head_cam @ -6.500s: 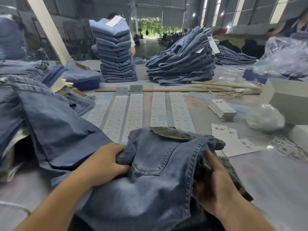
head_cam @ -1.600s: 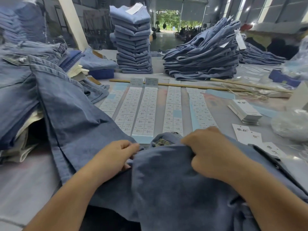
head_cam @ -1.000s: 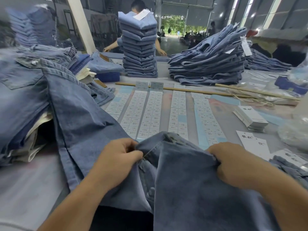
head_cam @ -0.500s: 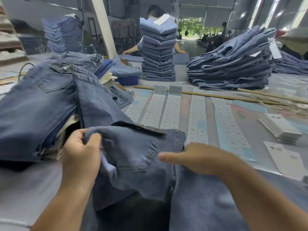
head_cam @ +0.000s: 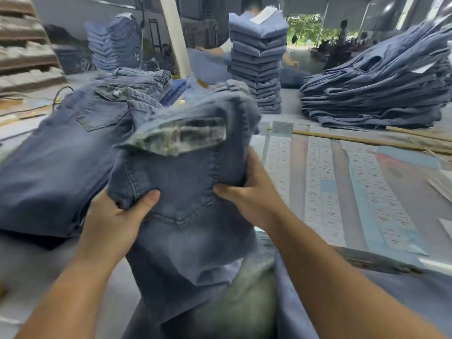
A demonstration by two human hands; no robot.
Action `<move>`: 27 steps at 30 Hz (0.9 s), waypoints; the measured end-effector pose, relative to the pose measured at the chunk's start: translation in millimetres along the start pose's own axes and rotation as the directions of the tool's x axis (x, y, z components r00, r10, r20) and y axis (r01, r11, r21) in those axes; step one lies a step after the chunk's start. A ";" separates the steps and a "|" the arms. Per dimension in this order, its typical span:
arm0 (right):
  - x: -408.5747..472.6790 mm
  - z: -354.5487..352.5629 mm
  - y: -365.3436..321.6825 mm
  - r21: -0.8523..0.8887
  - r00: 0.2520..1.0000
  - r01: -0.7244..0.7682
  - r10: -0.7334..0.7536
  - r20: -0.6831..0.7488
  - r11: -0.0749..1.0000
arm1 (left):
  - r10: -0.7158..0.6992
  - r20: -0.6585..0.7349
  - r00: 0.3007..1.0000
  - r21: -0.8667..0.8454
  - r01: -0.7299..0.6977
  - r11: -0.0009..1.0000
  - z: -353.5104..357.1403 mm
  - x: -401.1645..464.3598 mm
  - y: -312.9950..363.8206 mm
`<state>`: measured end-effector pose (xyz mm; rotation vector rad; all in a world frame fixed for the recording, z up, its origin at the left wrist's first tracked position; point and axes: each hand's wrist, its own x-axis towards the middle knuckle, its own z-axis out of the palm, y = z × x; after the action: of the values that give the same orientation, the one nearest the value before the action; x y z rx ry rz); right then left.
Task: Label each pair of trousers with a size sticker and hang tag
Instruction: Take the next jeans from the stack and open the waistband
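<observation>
above the worktop [head_cam: 36,277] i hold a pair of trousers [head_cam: 186,192] up by the waist, left grip [head_cam: 115,216] and right grip [head_cam: 252,194] each clamped on the denim. i judge i'm handling it between labelling steps; next i need the size sticker sheets [head_cam: 320,182] lying just right

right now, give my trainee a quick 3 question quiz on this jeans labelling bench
1. True or false: both hands grip the lifted pair of jeans.
2. The sticker sheets lie on which side of the lifted jeans? A) the person's right B) the person's left C) underneath them
3. Which hand's thumb lies across the back pocket seam?

Key:
1. True: left hand and right hand both hold them.
2. A
3. The left hand's thumb.
</observation>
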<state>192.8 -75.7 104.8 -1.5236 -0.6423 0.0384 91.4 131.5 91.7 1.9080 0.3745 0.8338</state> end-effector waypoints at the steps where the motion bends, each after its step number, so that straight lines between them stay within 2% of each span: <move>1: 3.5 4.9 8.8 -0.123 0.993 -0.114 0.113 -0.016 0.986 | -0.076 -0.011 0.997 0.094 0.077 0.993 3.2 7.0 -14.6; 2: 4.6 9.9 16.7 -0.277 0.964 -0.263 0.262 -0.041 0.924 | -0.159 -0.028 0.987 0.220 0.161 0.962 6.4 10.9 -26.2; 3: 4.0 14.1 25.9 -0.426 0.905 -0.410 0.419 -0.079 0.807 | -0.244 -0.038 0.969 0.345 0.242 0.907 8.2 11.4 -35.4; 4: 2.2 17.6 36.4 -0.556 0.846 -0.489 0.520 -0.116 0.673 | -0.302 -0.045 0.952 0.445 0.290 0.848 8.9 7.8 -42.3; 5: -0.4 21.8 43.4 -0.663 0.832 -0.479 0.540 -0.132 0.576 | -0.311 -0.056 0.949 0.513 0.294 0.806 9.4 1.2 -46.6; 6: -2.5 26.4 47.0 -0.742 0.860 -0.414 0.493 -0.129 0.528 | -0.271 -0.061 0.961 0.565 0.257 0.784 10.5 -8.1 -46.8; 8: -5.5 34.6 50.8 -0.816 0.932 -0.266 0.355 -0.080 0.514 | -0.159 0.008 0.987 0.599 0.123 0.791 13.9 -34.2 -44.1; 10: -7.0 37.2 51.6 -0.761 0.955 -0.194 0.296 -0.002 0.619 | -0.227 0.172 0.959 0.548 0.098 0.831 18.1 -59.0 -36.7; 12: -8.2 30.1 45.3 -0.523 0.943 -0.283 0.332 0.001 0.804 | -0.288 0.259 0.922 0.529 0.114 0.841 20.0 -75.4 -35.7; 13: -8.7 23.3 42.3 -0.373 0.928 -0.361 0.370 -0.050 0.855 | -0.267 0.256 0.929 0.542 0.091 0.836 19.7 -77.5 -37.2; 14: -9.5 15.5 40.8 -0.265 0.894 -0.448 0.436 -0.107 0.854 | -0.240 0.244 0.940 0.568 0.061 0.821 19.6 -76.1 -38.5; 15: -11.6 8.1 40.8 -0.252 0.850 -0.526 0.507 -0.143 0.812 | -0.232 0.232 0.944 0.595 0.051 0.802 19.6 -73.5 -38.6; 17: -18.1 -2.6 40.7 -0.396 0.788 -0.603 0.595 -0.159 0.693 | -0.255 0.206 0.945 0.621 0.075 0.780 19.8 -67.3 -36.8; 19: -24.5 -6.3 34.8 -0.510 0.778 -0.584 0.616 -0.128 0.632 | -0.283 0.164 0.945 0.626 0.122 0.770 21.0 -68.6 -30.7; 21: -29.7 -7.6 26.5 -0.588 0.772 -0.537 0.633 -0.053 0.605 | -0.214 0.136 0.967 0.642 0.079 0.763 21.4 -81.9 -23.9; 22: -32.2 -7.8 23.6 -0.621 0.769 -0.512 0.639 -0.025 0.593 | -0.180 0.160 0.971 0.660 0.030 0.750 21.3 -90.3 -21.4; 23: -34.1 -7.7 23.4 -0.654 0.775 -0.483 0.632 -0.009 0.582 | -0.196 0.252 0.948 0.691 -0.035 0.722 21.3 -97.9 -17.6; 25: -37.6 -5.3 24.8 -0.748 0.804 -0.398 0.595 -0.005 0.531 | -0.295 0.454 0.841 0.741 -0.172 0.649 23.5 -106.5 -16.9; 27: -38.6 -1.1 28.0 -0.843 0.829 -0.305 0.559 -0.005 0.444 | -0.307 0.524 0.794 0.723 -0.225 0.653 21.3 -102.4 -18.3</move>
<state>171.2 -90.3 64.8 -2.6420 -0.4623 0.4191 34.6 66.7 29.8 2.8147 0.3911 -0.1013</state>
